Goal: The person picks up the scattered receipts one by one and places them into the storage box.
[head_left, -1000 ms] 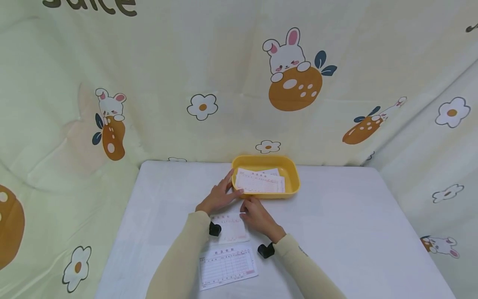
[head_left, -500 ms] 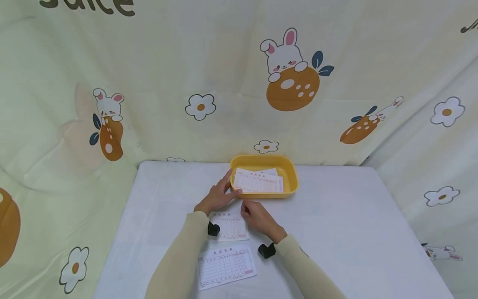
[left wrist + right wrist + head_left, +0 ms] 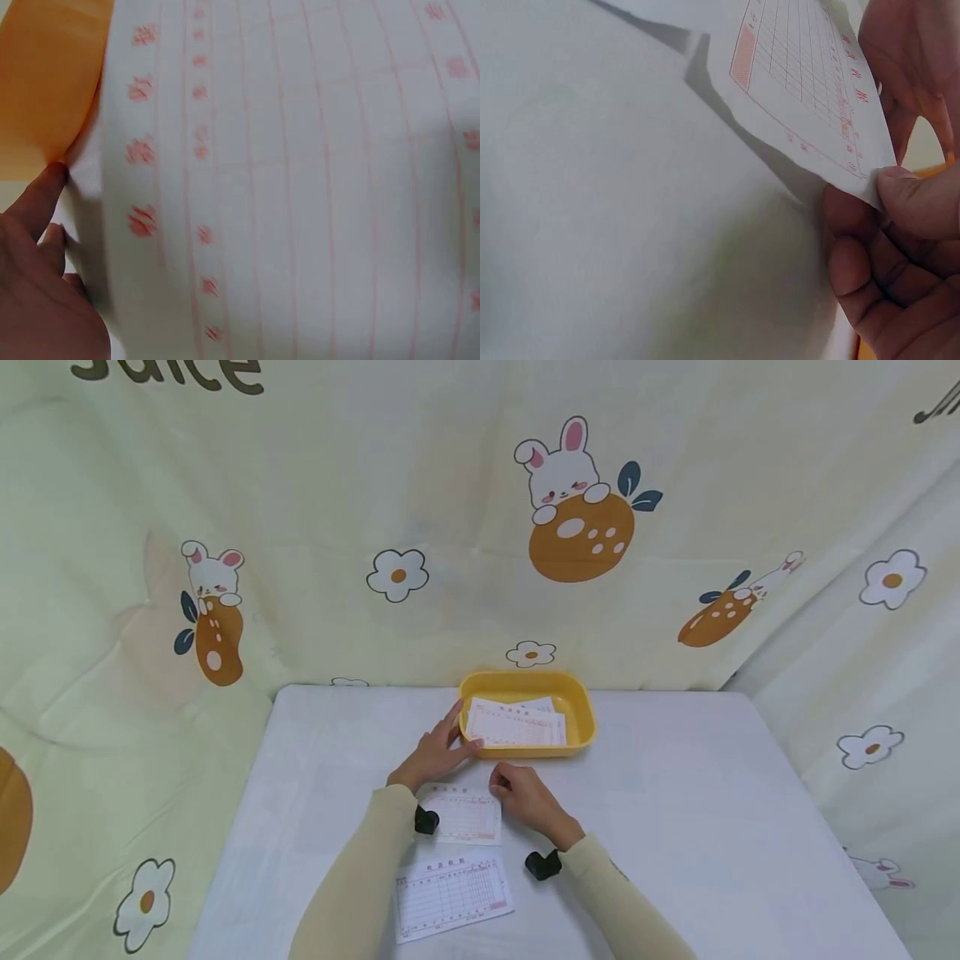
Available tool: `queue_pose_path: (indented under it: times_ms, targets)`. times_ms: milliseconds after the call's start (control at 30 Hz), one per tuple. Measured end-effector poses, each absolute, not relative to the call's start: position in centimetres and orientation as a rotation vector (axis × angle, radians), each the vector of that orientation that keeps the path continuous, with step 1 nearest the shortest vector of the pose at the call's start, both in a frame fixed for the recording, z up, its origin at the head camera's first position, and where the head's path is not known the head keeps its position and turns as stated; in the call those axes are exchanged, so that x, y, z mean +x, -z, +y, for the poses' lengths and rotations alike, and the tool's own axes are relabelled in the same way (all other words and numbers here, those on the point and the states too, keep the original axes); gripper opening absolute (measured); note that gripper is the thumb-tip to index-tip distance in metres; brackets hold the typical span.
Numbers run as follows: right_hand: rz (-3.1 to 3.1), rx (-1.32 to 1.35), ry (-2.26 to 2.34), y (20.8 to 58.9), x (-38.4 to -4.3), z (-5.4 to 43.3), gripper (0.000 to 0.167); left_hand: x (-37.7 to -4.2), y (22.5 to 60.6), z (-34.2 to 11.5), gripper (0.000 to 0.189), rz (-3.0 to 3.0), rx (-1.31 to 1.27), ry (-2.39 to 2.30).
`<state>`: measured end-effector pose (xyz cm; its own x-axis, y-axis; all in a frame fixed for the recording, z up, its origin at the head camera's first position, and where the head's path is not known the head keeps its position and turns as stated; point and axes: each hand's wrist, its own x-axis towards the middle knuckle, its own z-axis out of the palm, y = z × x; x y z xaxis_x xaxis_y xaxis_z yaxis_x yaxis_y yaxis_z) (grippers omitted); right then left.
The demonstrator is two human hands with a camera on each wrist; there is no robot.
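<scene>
My right hand (image 3: 528, 797) pinches a corner of a white receipt slip (image 3: 468, 818) with red print between thumb and curled forefinger. In the right wrist view the slip (image 3: 802, 97) slopes up off the white surface toward that pinch. My left hand (image 3: 435, 752) touches the near left corner of a yellow tray (image 3: 588, 718), thumb at the front and fingers along the side. The left wrist view shows its fingers (image 3: 45, 195) extended to the tray (image 3: 52, 82), with the slip (image 3: 300, 195) filling most of the picture. Slips (image 3: 517, 727) lie in the tray.
Closer to the body, another printed slip (image 3: 453, 897) lies on the white table (image 3: 675, 827), partly behind the left sleeve (image 3: 348, 877). A patterned curtain (image 3: 450, 485) hangs behind the table and along both sides.
My right hand has drawn back slightly from the tray toward the body, its grip still on the slip's corner. The left hand stays at the tray. The head view has shifted a little.
</scene>
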<state>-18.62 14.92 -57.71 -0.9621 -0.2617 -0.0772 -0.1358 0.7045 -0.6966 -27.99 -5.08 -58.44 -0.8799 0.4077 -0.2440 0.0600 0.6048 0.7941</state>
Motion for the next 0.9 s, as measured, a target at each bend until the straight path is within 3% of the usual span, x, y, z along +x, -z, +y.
queue_pose_path:
  times_ms: [367,900]
  targets:
    - [2.8,-0.309,1.131,56.7,-17.4,18.1,0.006,-27.4,57.5,-5.4,0.092,2.403,0.338,-1.224]
    - [2.916,-0.031,1.139,53.6,-13.9,27.7,0.005,-27.7,57.7,-5.1,0.093,2.402,0.35,-1.202]
